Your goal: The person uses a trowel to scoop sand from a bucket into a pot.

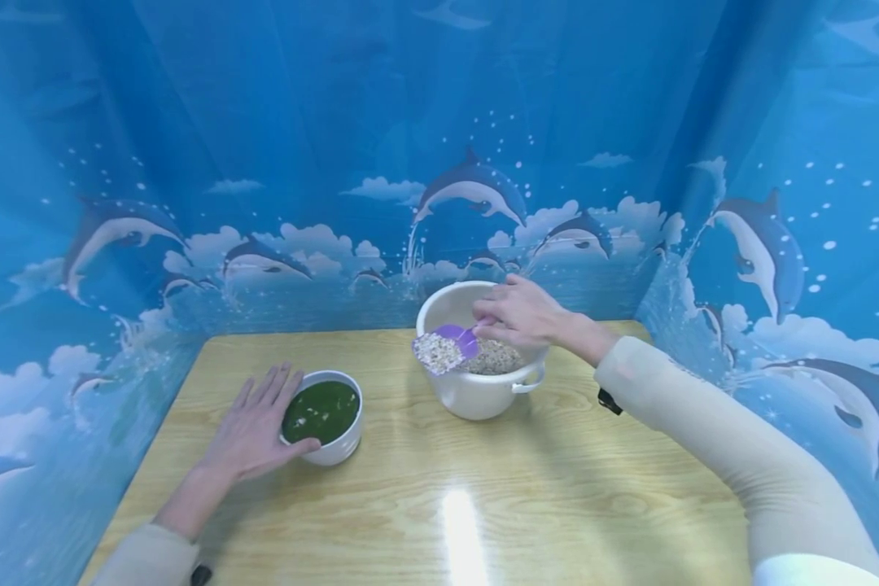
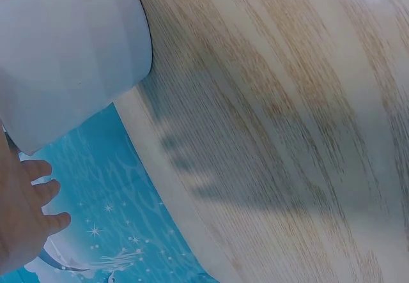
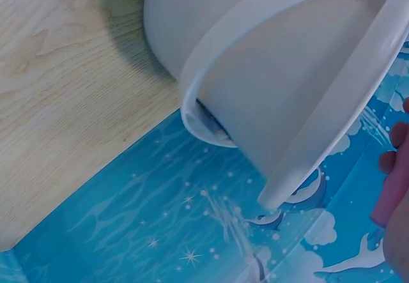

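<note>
Dolphin curtain (image 1: 439,122) all round, blue, closing in three sides. Inside that, a glossy wood-grain table (image 1: 483,505) with a glare streak near the front edge.

Taking the pot (image 1: 479,391) as the landmark: big, white, two-handled, sitting toward the back of the table, right of centre, half full of pale grain. Right above it, right hand (image 1: 523,313), fingers pinched on the pink handle of a purple scoop (image 1: 447,346), heaped with grain and hanging over the pot's left rim. Probably kept level there so nothing spills onto the table.

Left of the pot and a bit nearer, a small white bowl (image 1: 325,415) of dark green stuff. Left hand (image 1: 252,431) against its left wall, fingers spread flat, thumb hooked round the front. Looks like steadying it so it can't slide.
</note>
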### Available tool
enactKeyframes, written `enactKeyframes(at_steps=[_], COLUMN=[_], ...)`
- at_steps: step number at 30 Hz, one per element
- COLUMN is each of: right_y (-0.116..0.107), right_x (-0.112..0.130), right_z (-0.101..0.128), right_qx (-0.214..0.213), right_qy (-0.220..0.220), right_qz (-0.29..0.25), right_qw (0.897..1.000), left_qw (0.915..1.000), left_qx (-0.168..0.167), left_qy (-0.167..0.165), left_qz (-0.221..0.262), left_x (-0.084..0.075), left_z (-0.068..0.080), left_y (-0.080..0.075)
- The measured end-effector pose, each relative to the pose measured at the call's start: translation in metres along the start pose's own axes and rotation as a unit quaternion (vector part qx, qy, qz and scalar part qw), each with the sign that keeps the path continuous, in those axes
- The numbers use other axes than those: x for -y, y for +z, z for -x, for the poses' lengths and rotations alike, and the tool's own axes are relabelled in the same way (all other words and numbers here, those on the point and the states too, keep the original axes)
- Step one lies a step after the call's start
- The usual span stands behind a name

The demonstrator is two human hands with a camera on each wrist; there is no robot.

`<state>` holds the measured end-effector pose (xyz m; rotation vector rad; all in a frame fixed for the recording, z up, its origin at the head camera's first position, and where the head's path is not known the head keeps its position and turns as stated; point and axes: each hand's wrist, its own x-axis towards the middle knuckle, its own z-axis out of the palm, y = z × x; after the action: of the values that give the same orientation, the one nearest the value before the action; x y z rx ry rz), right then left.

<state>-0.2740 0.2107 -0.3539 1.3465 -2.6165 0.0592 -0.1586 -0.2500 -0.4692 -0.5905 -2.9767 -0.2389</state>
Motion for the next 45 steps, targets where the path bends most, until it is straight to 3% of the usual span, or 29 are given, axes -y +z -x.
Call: enactKeyframes(at_steps=[17, 45], right_y=[0.001, 0.009], right_x=[0.024, 0.058], right_z=[-0.023, -0.059], right_qx=[-0.011, 0.020], right_qy=[-0.032, -0.058], right_qz=[-0.014, 0.018], right_qw=[0.999, 0.998], left_qw=[1.0000, 1.0000], left_qx=[-0.001, 0.001], left_qy=[0.002, -0.002], left_qz=[-0.006, -0.002], left_x=[0.000, -0.004], left_z=[0.001, 0.000], left_y=[0.001, -0.001])
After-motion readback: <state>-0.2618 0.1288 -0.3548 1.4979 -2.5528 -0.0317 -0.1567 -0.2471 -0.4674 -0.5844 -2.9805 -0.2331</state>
